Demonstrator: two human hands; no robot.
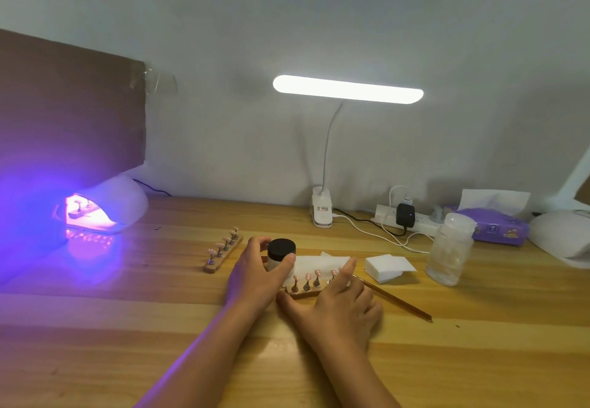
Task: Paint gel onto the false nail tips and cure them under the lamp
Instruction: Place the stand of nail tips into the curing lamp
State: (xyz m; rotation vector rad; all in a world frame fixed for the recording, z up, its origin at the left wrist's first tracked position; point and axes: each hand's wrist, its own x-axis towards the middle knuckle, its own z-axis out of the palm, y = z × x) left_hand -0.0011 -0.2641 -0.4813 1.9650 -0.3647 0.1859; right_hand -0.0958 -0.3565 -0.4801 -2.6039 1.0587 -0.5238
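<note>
While the left hand (255,276) curls thumb and fingers round the jar (281,252), the right hand (341,308) clasps the holder (303,293) — thumb along its near edge, forefinger at its far side. Pink tips (308,276) stand just beyond the right thumb; the lamp (118,200) glows well left of the left hand.

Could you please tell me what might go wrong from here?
The right hand holds the wooden stand of pink nail tips, fingers lying over its right end; they could smudge or knock a tip. The left hand grips the black-lidded pale jar right beside that stand; moving it may bump the tips. The thin gold brush lies loose by the right hand and could be swept off.
</note>
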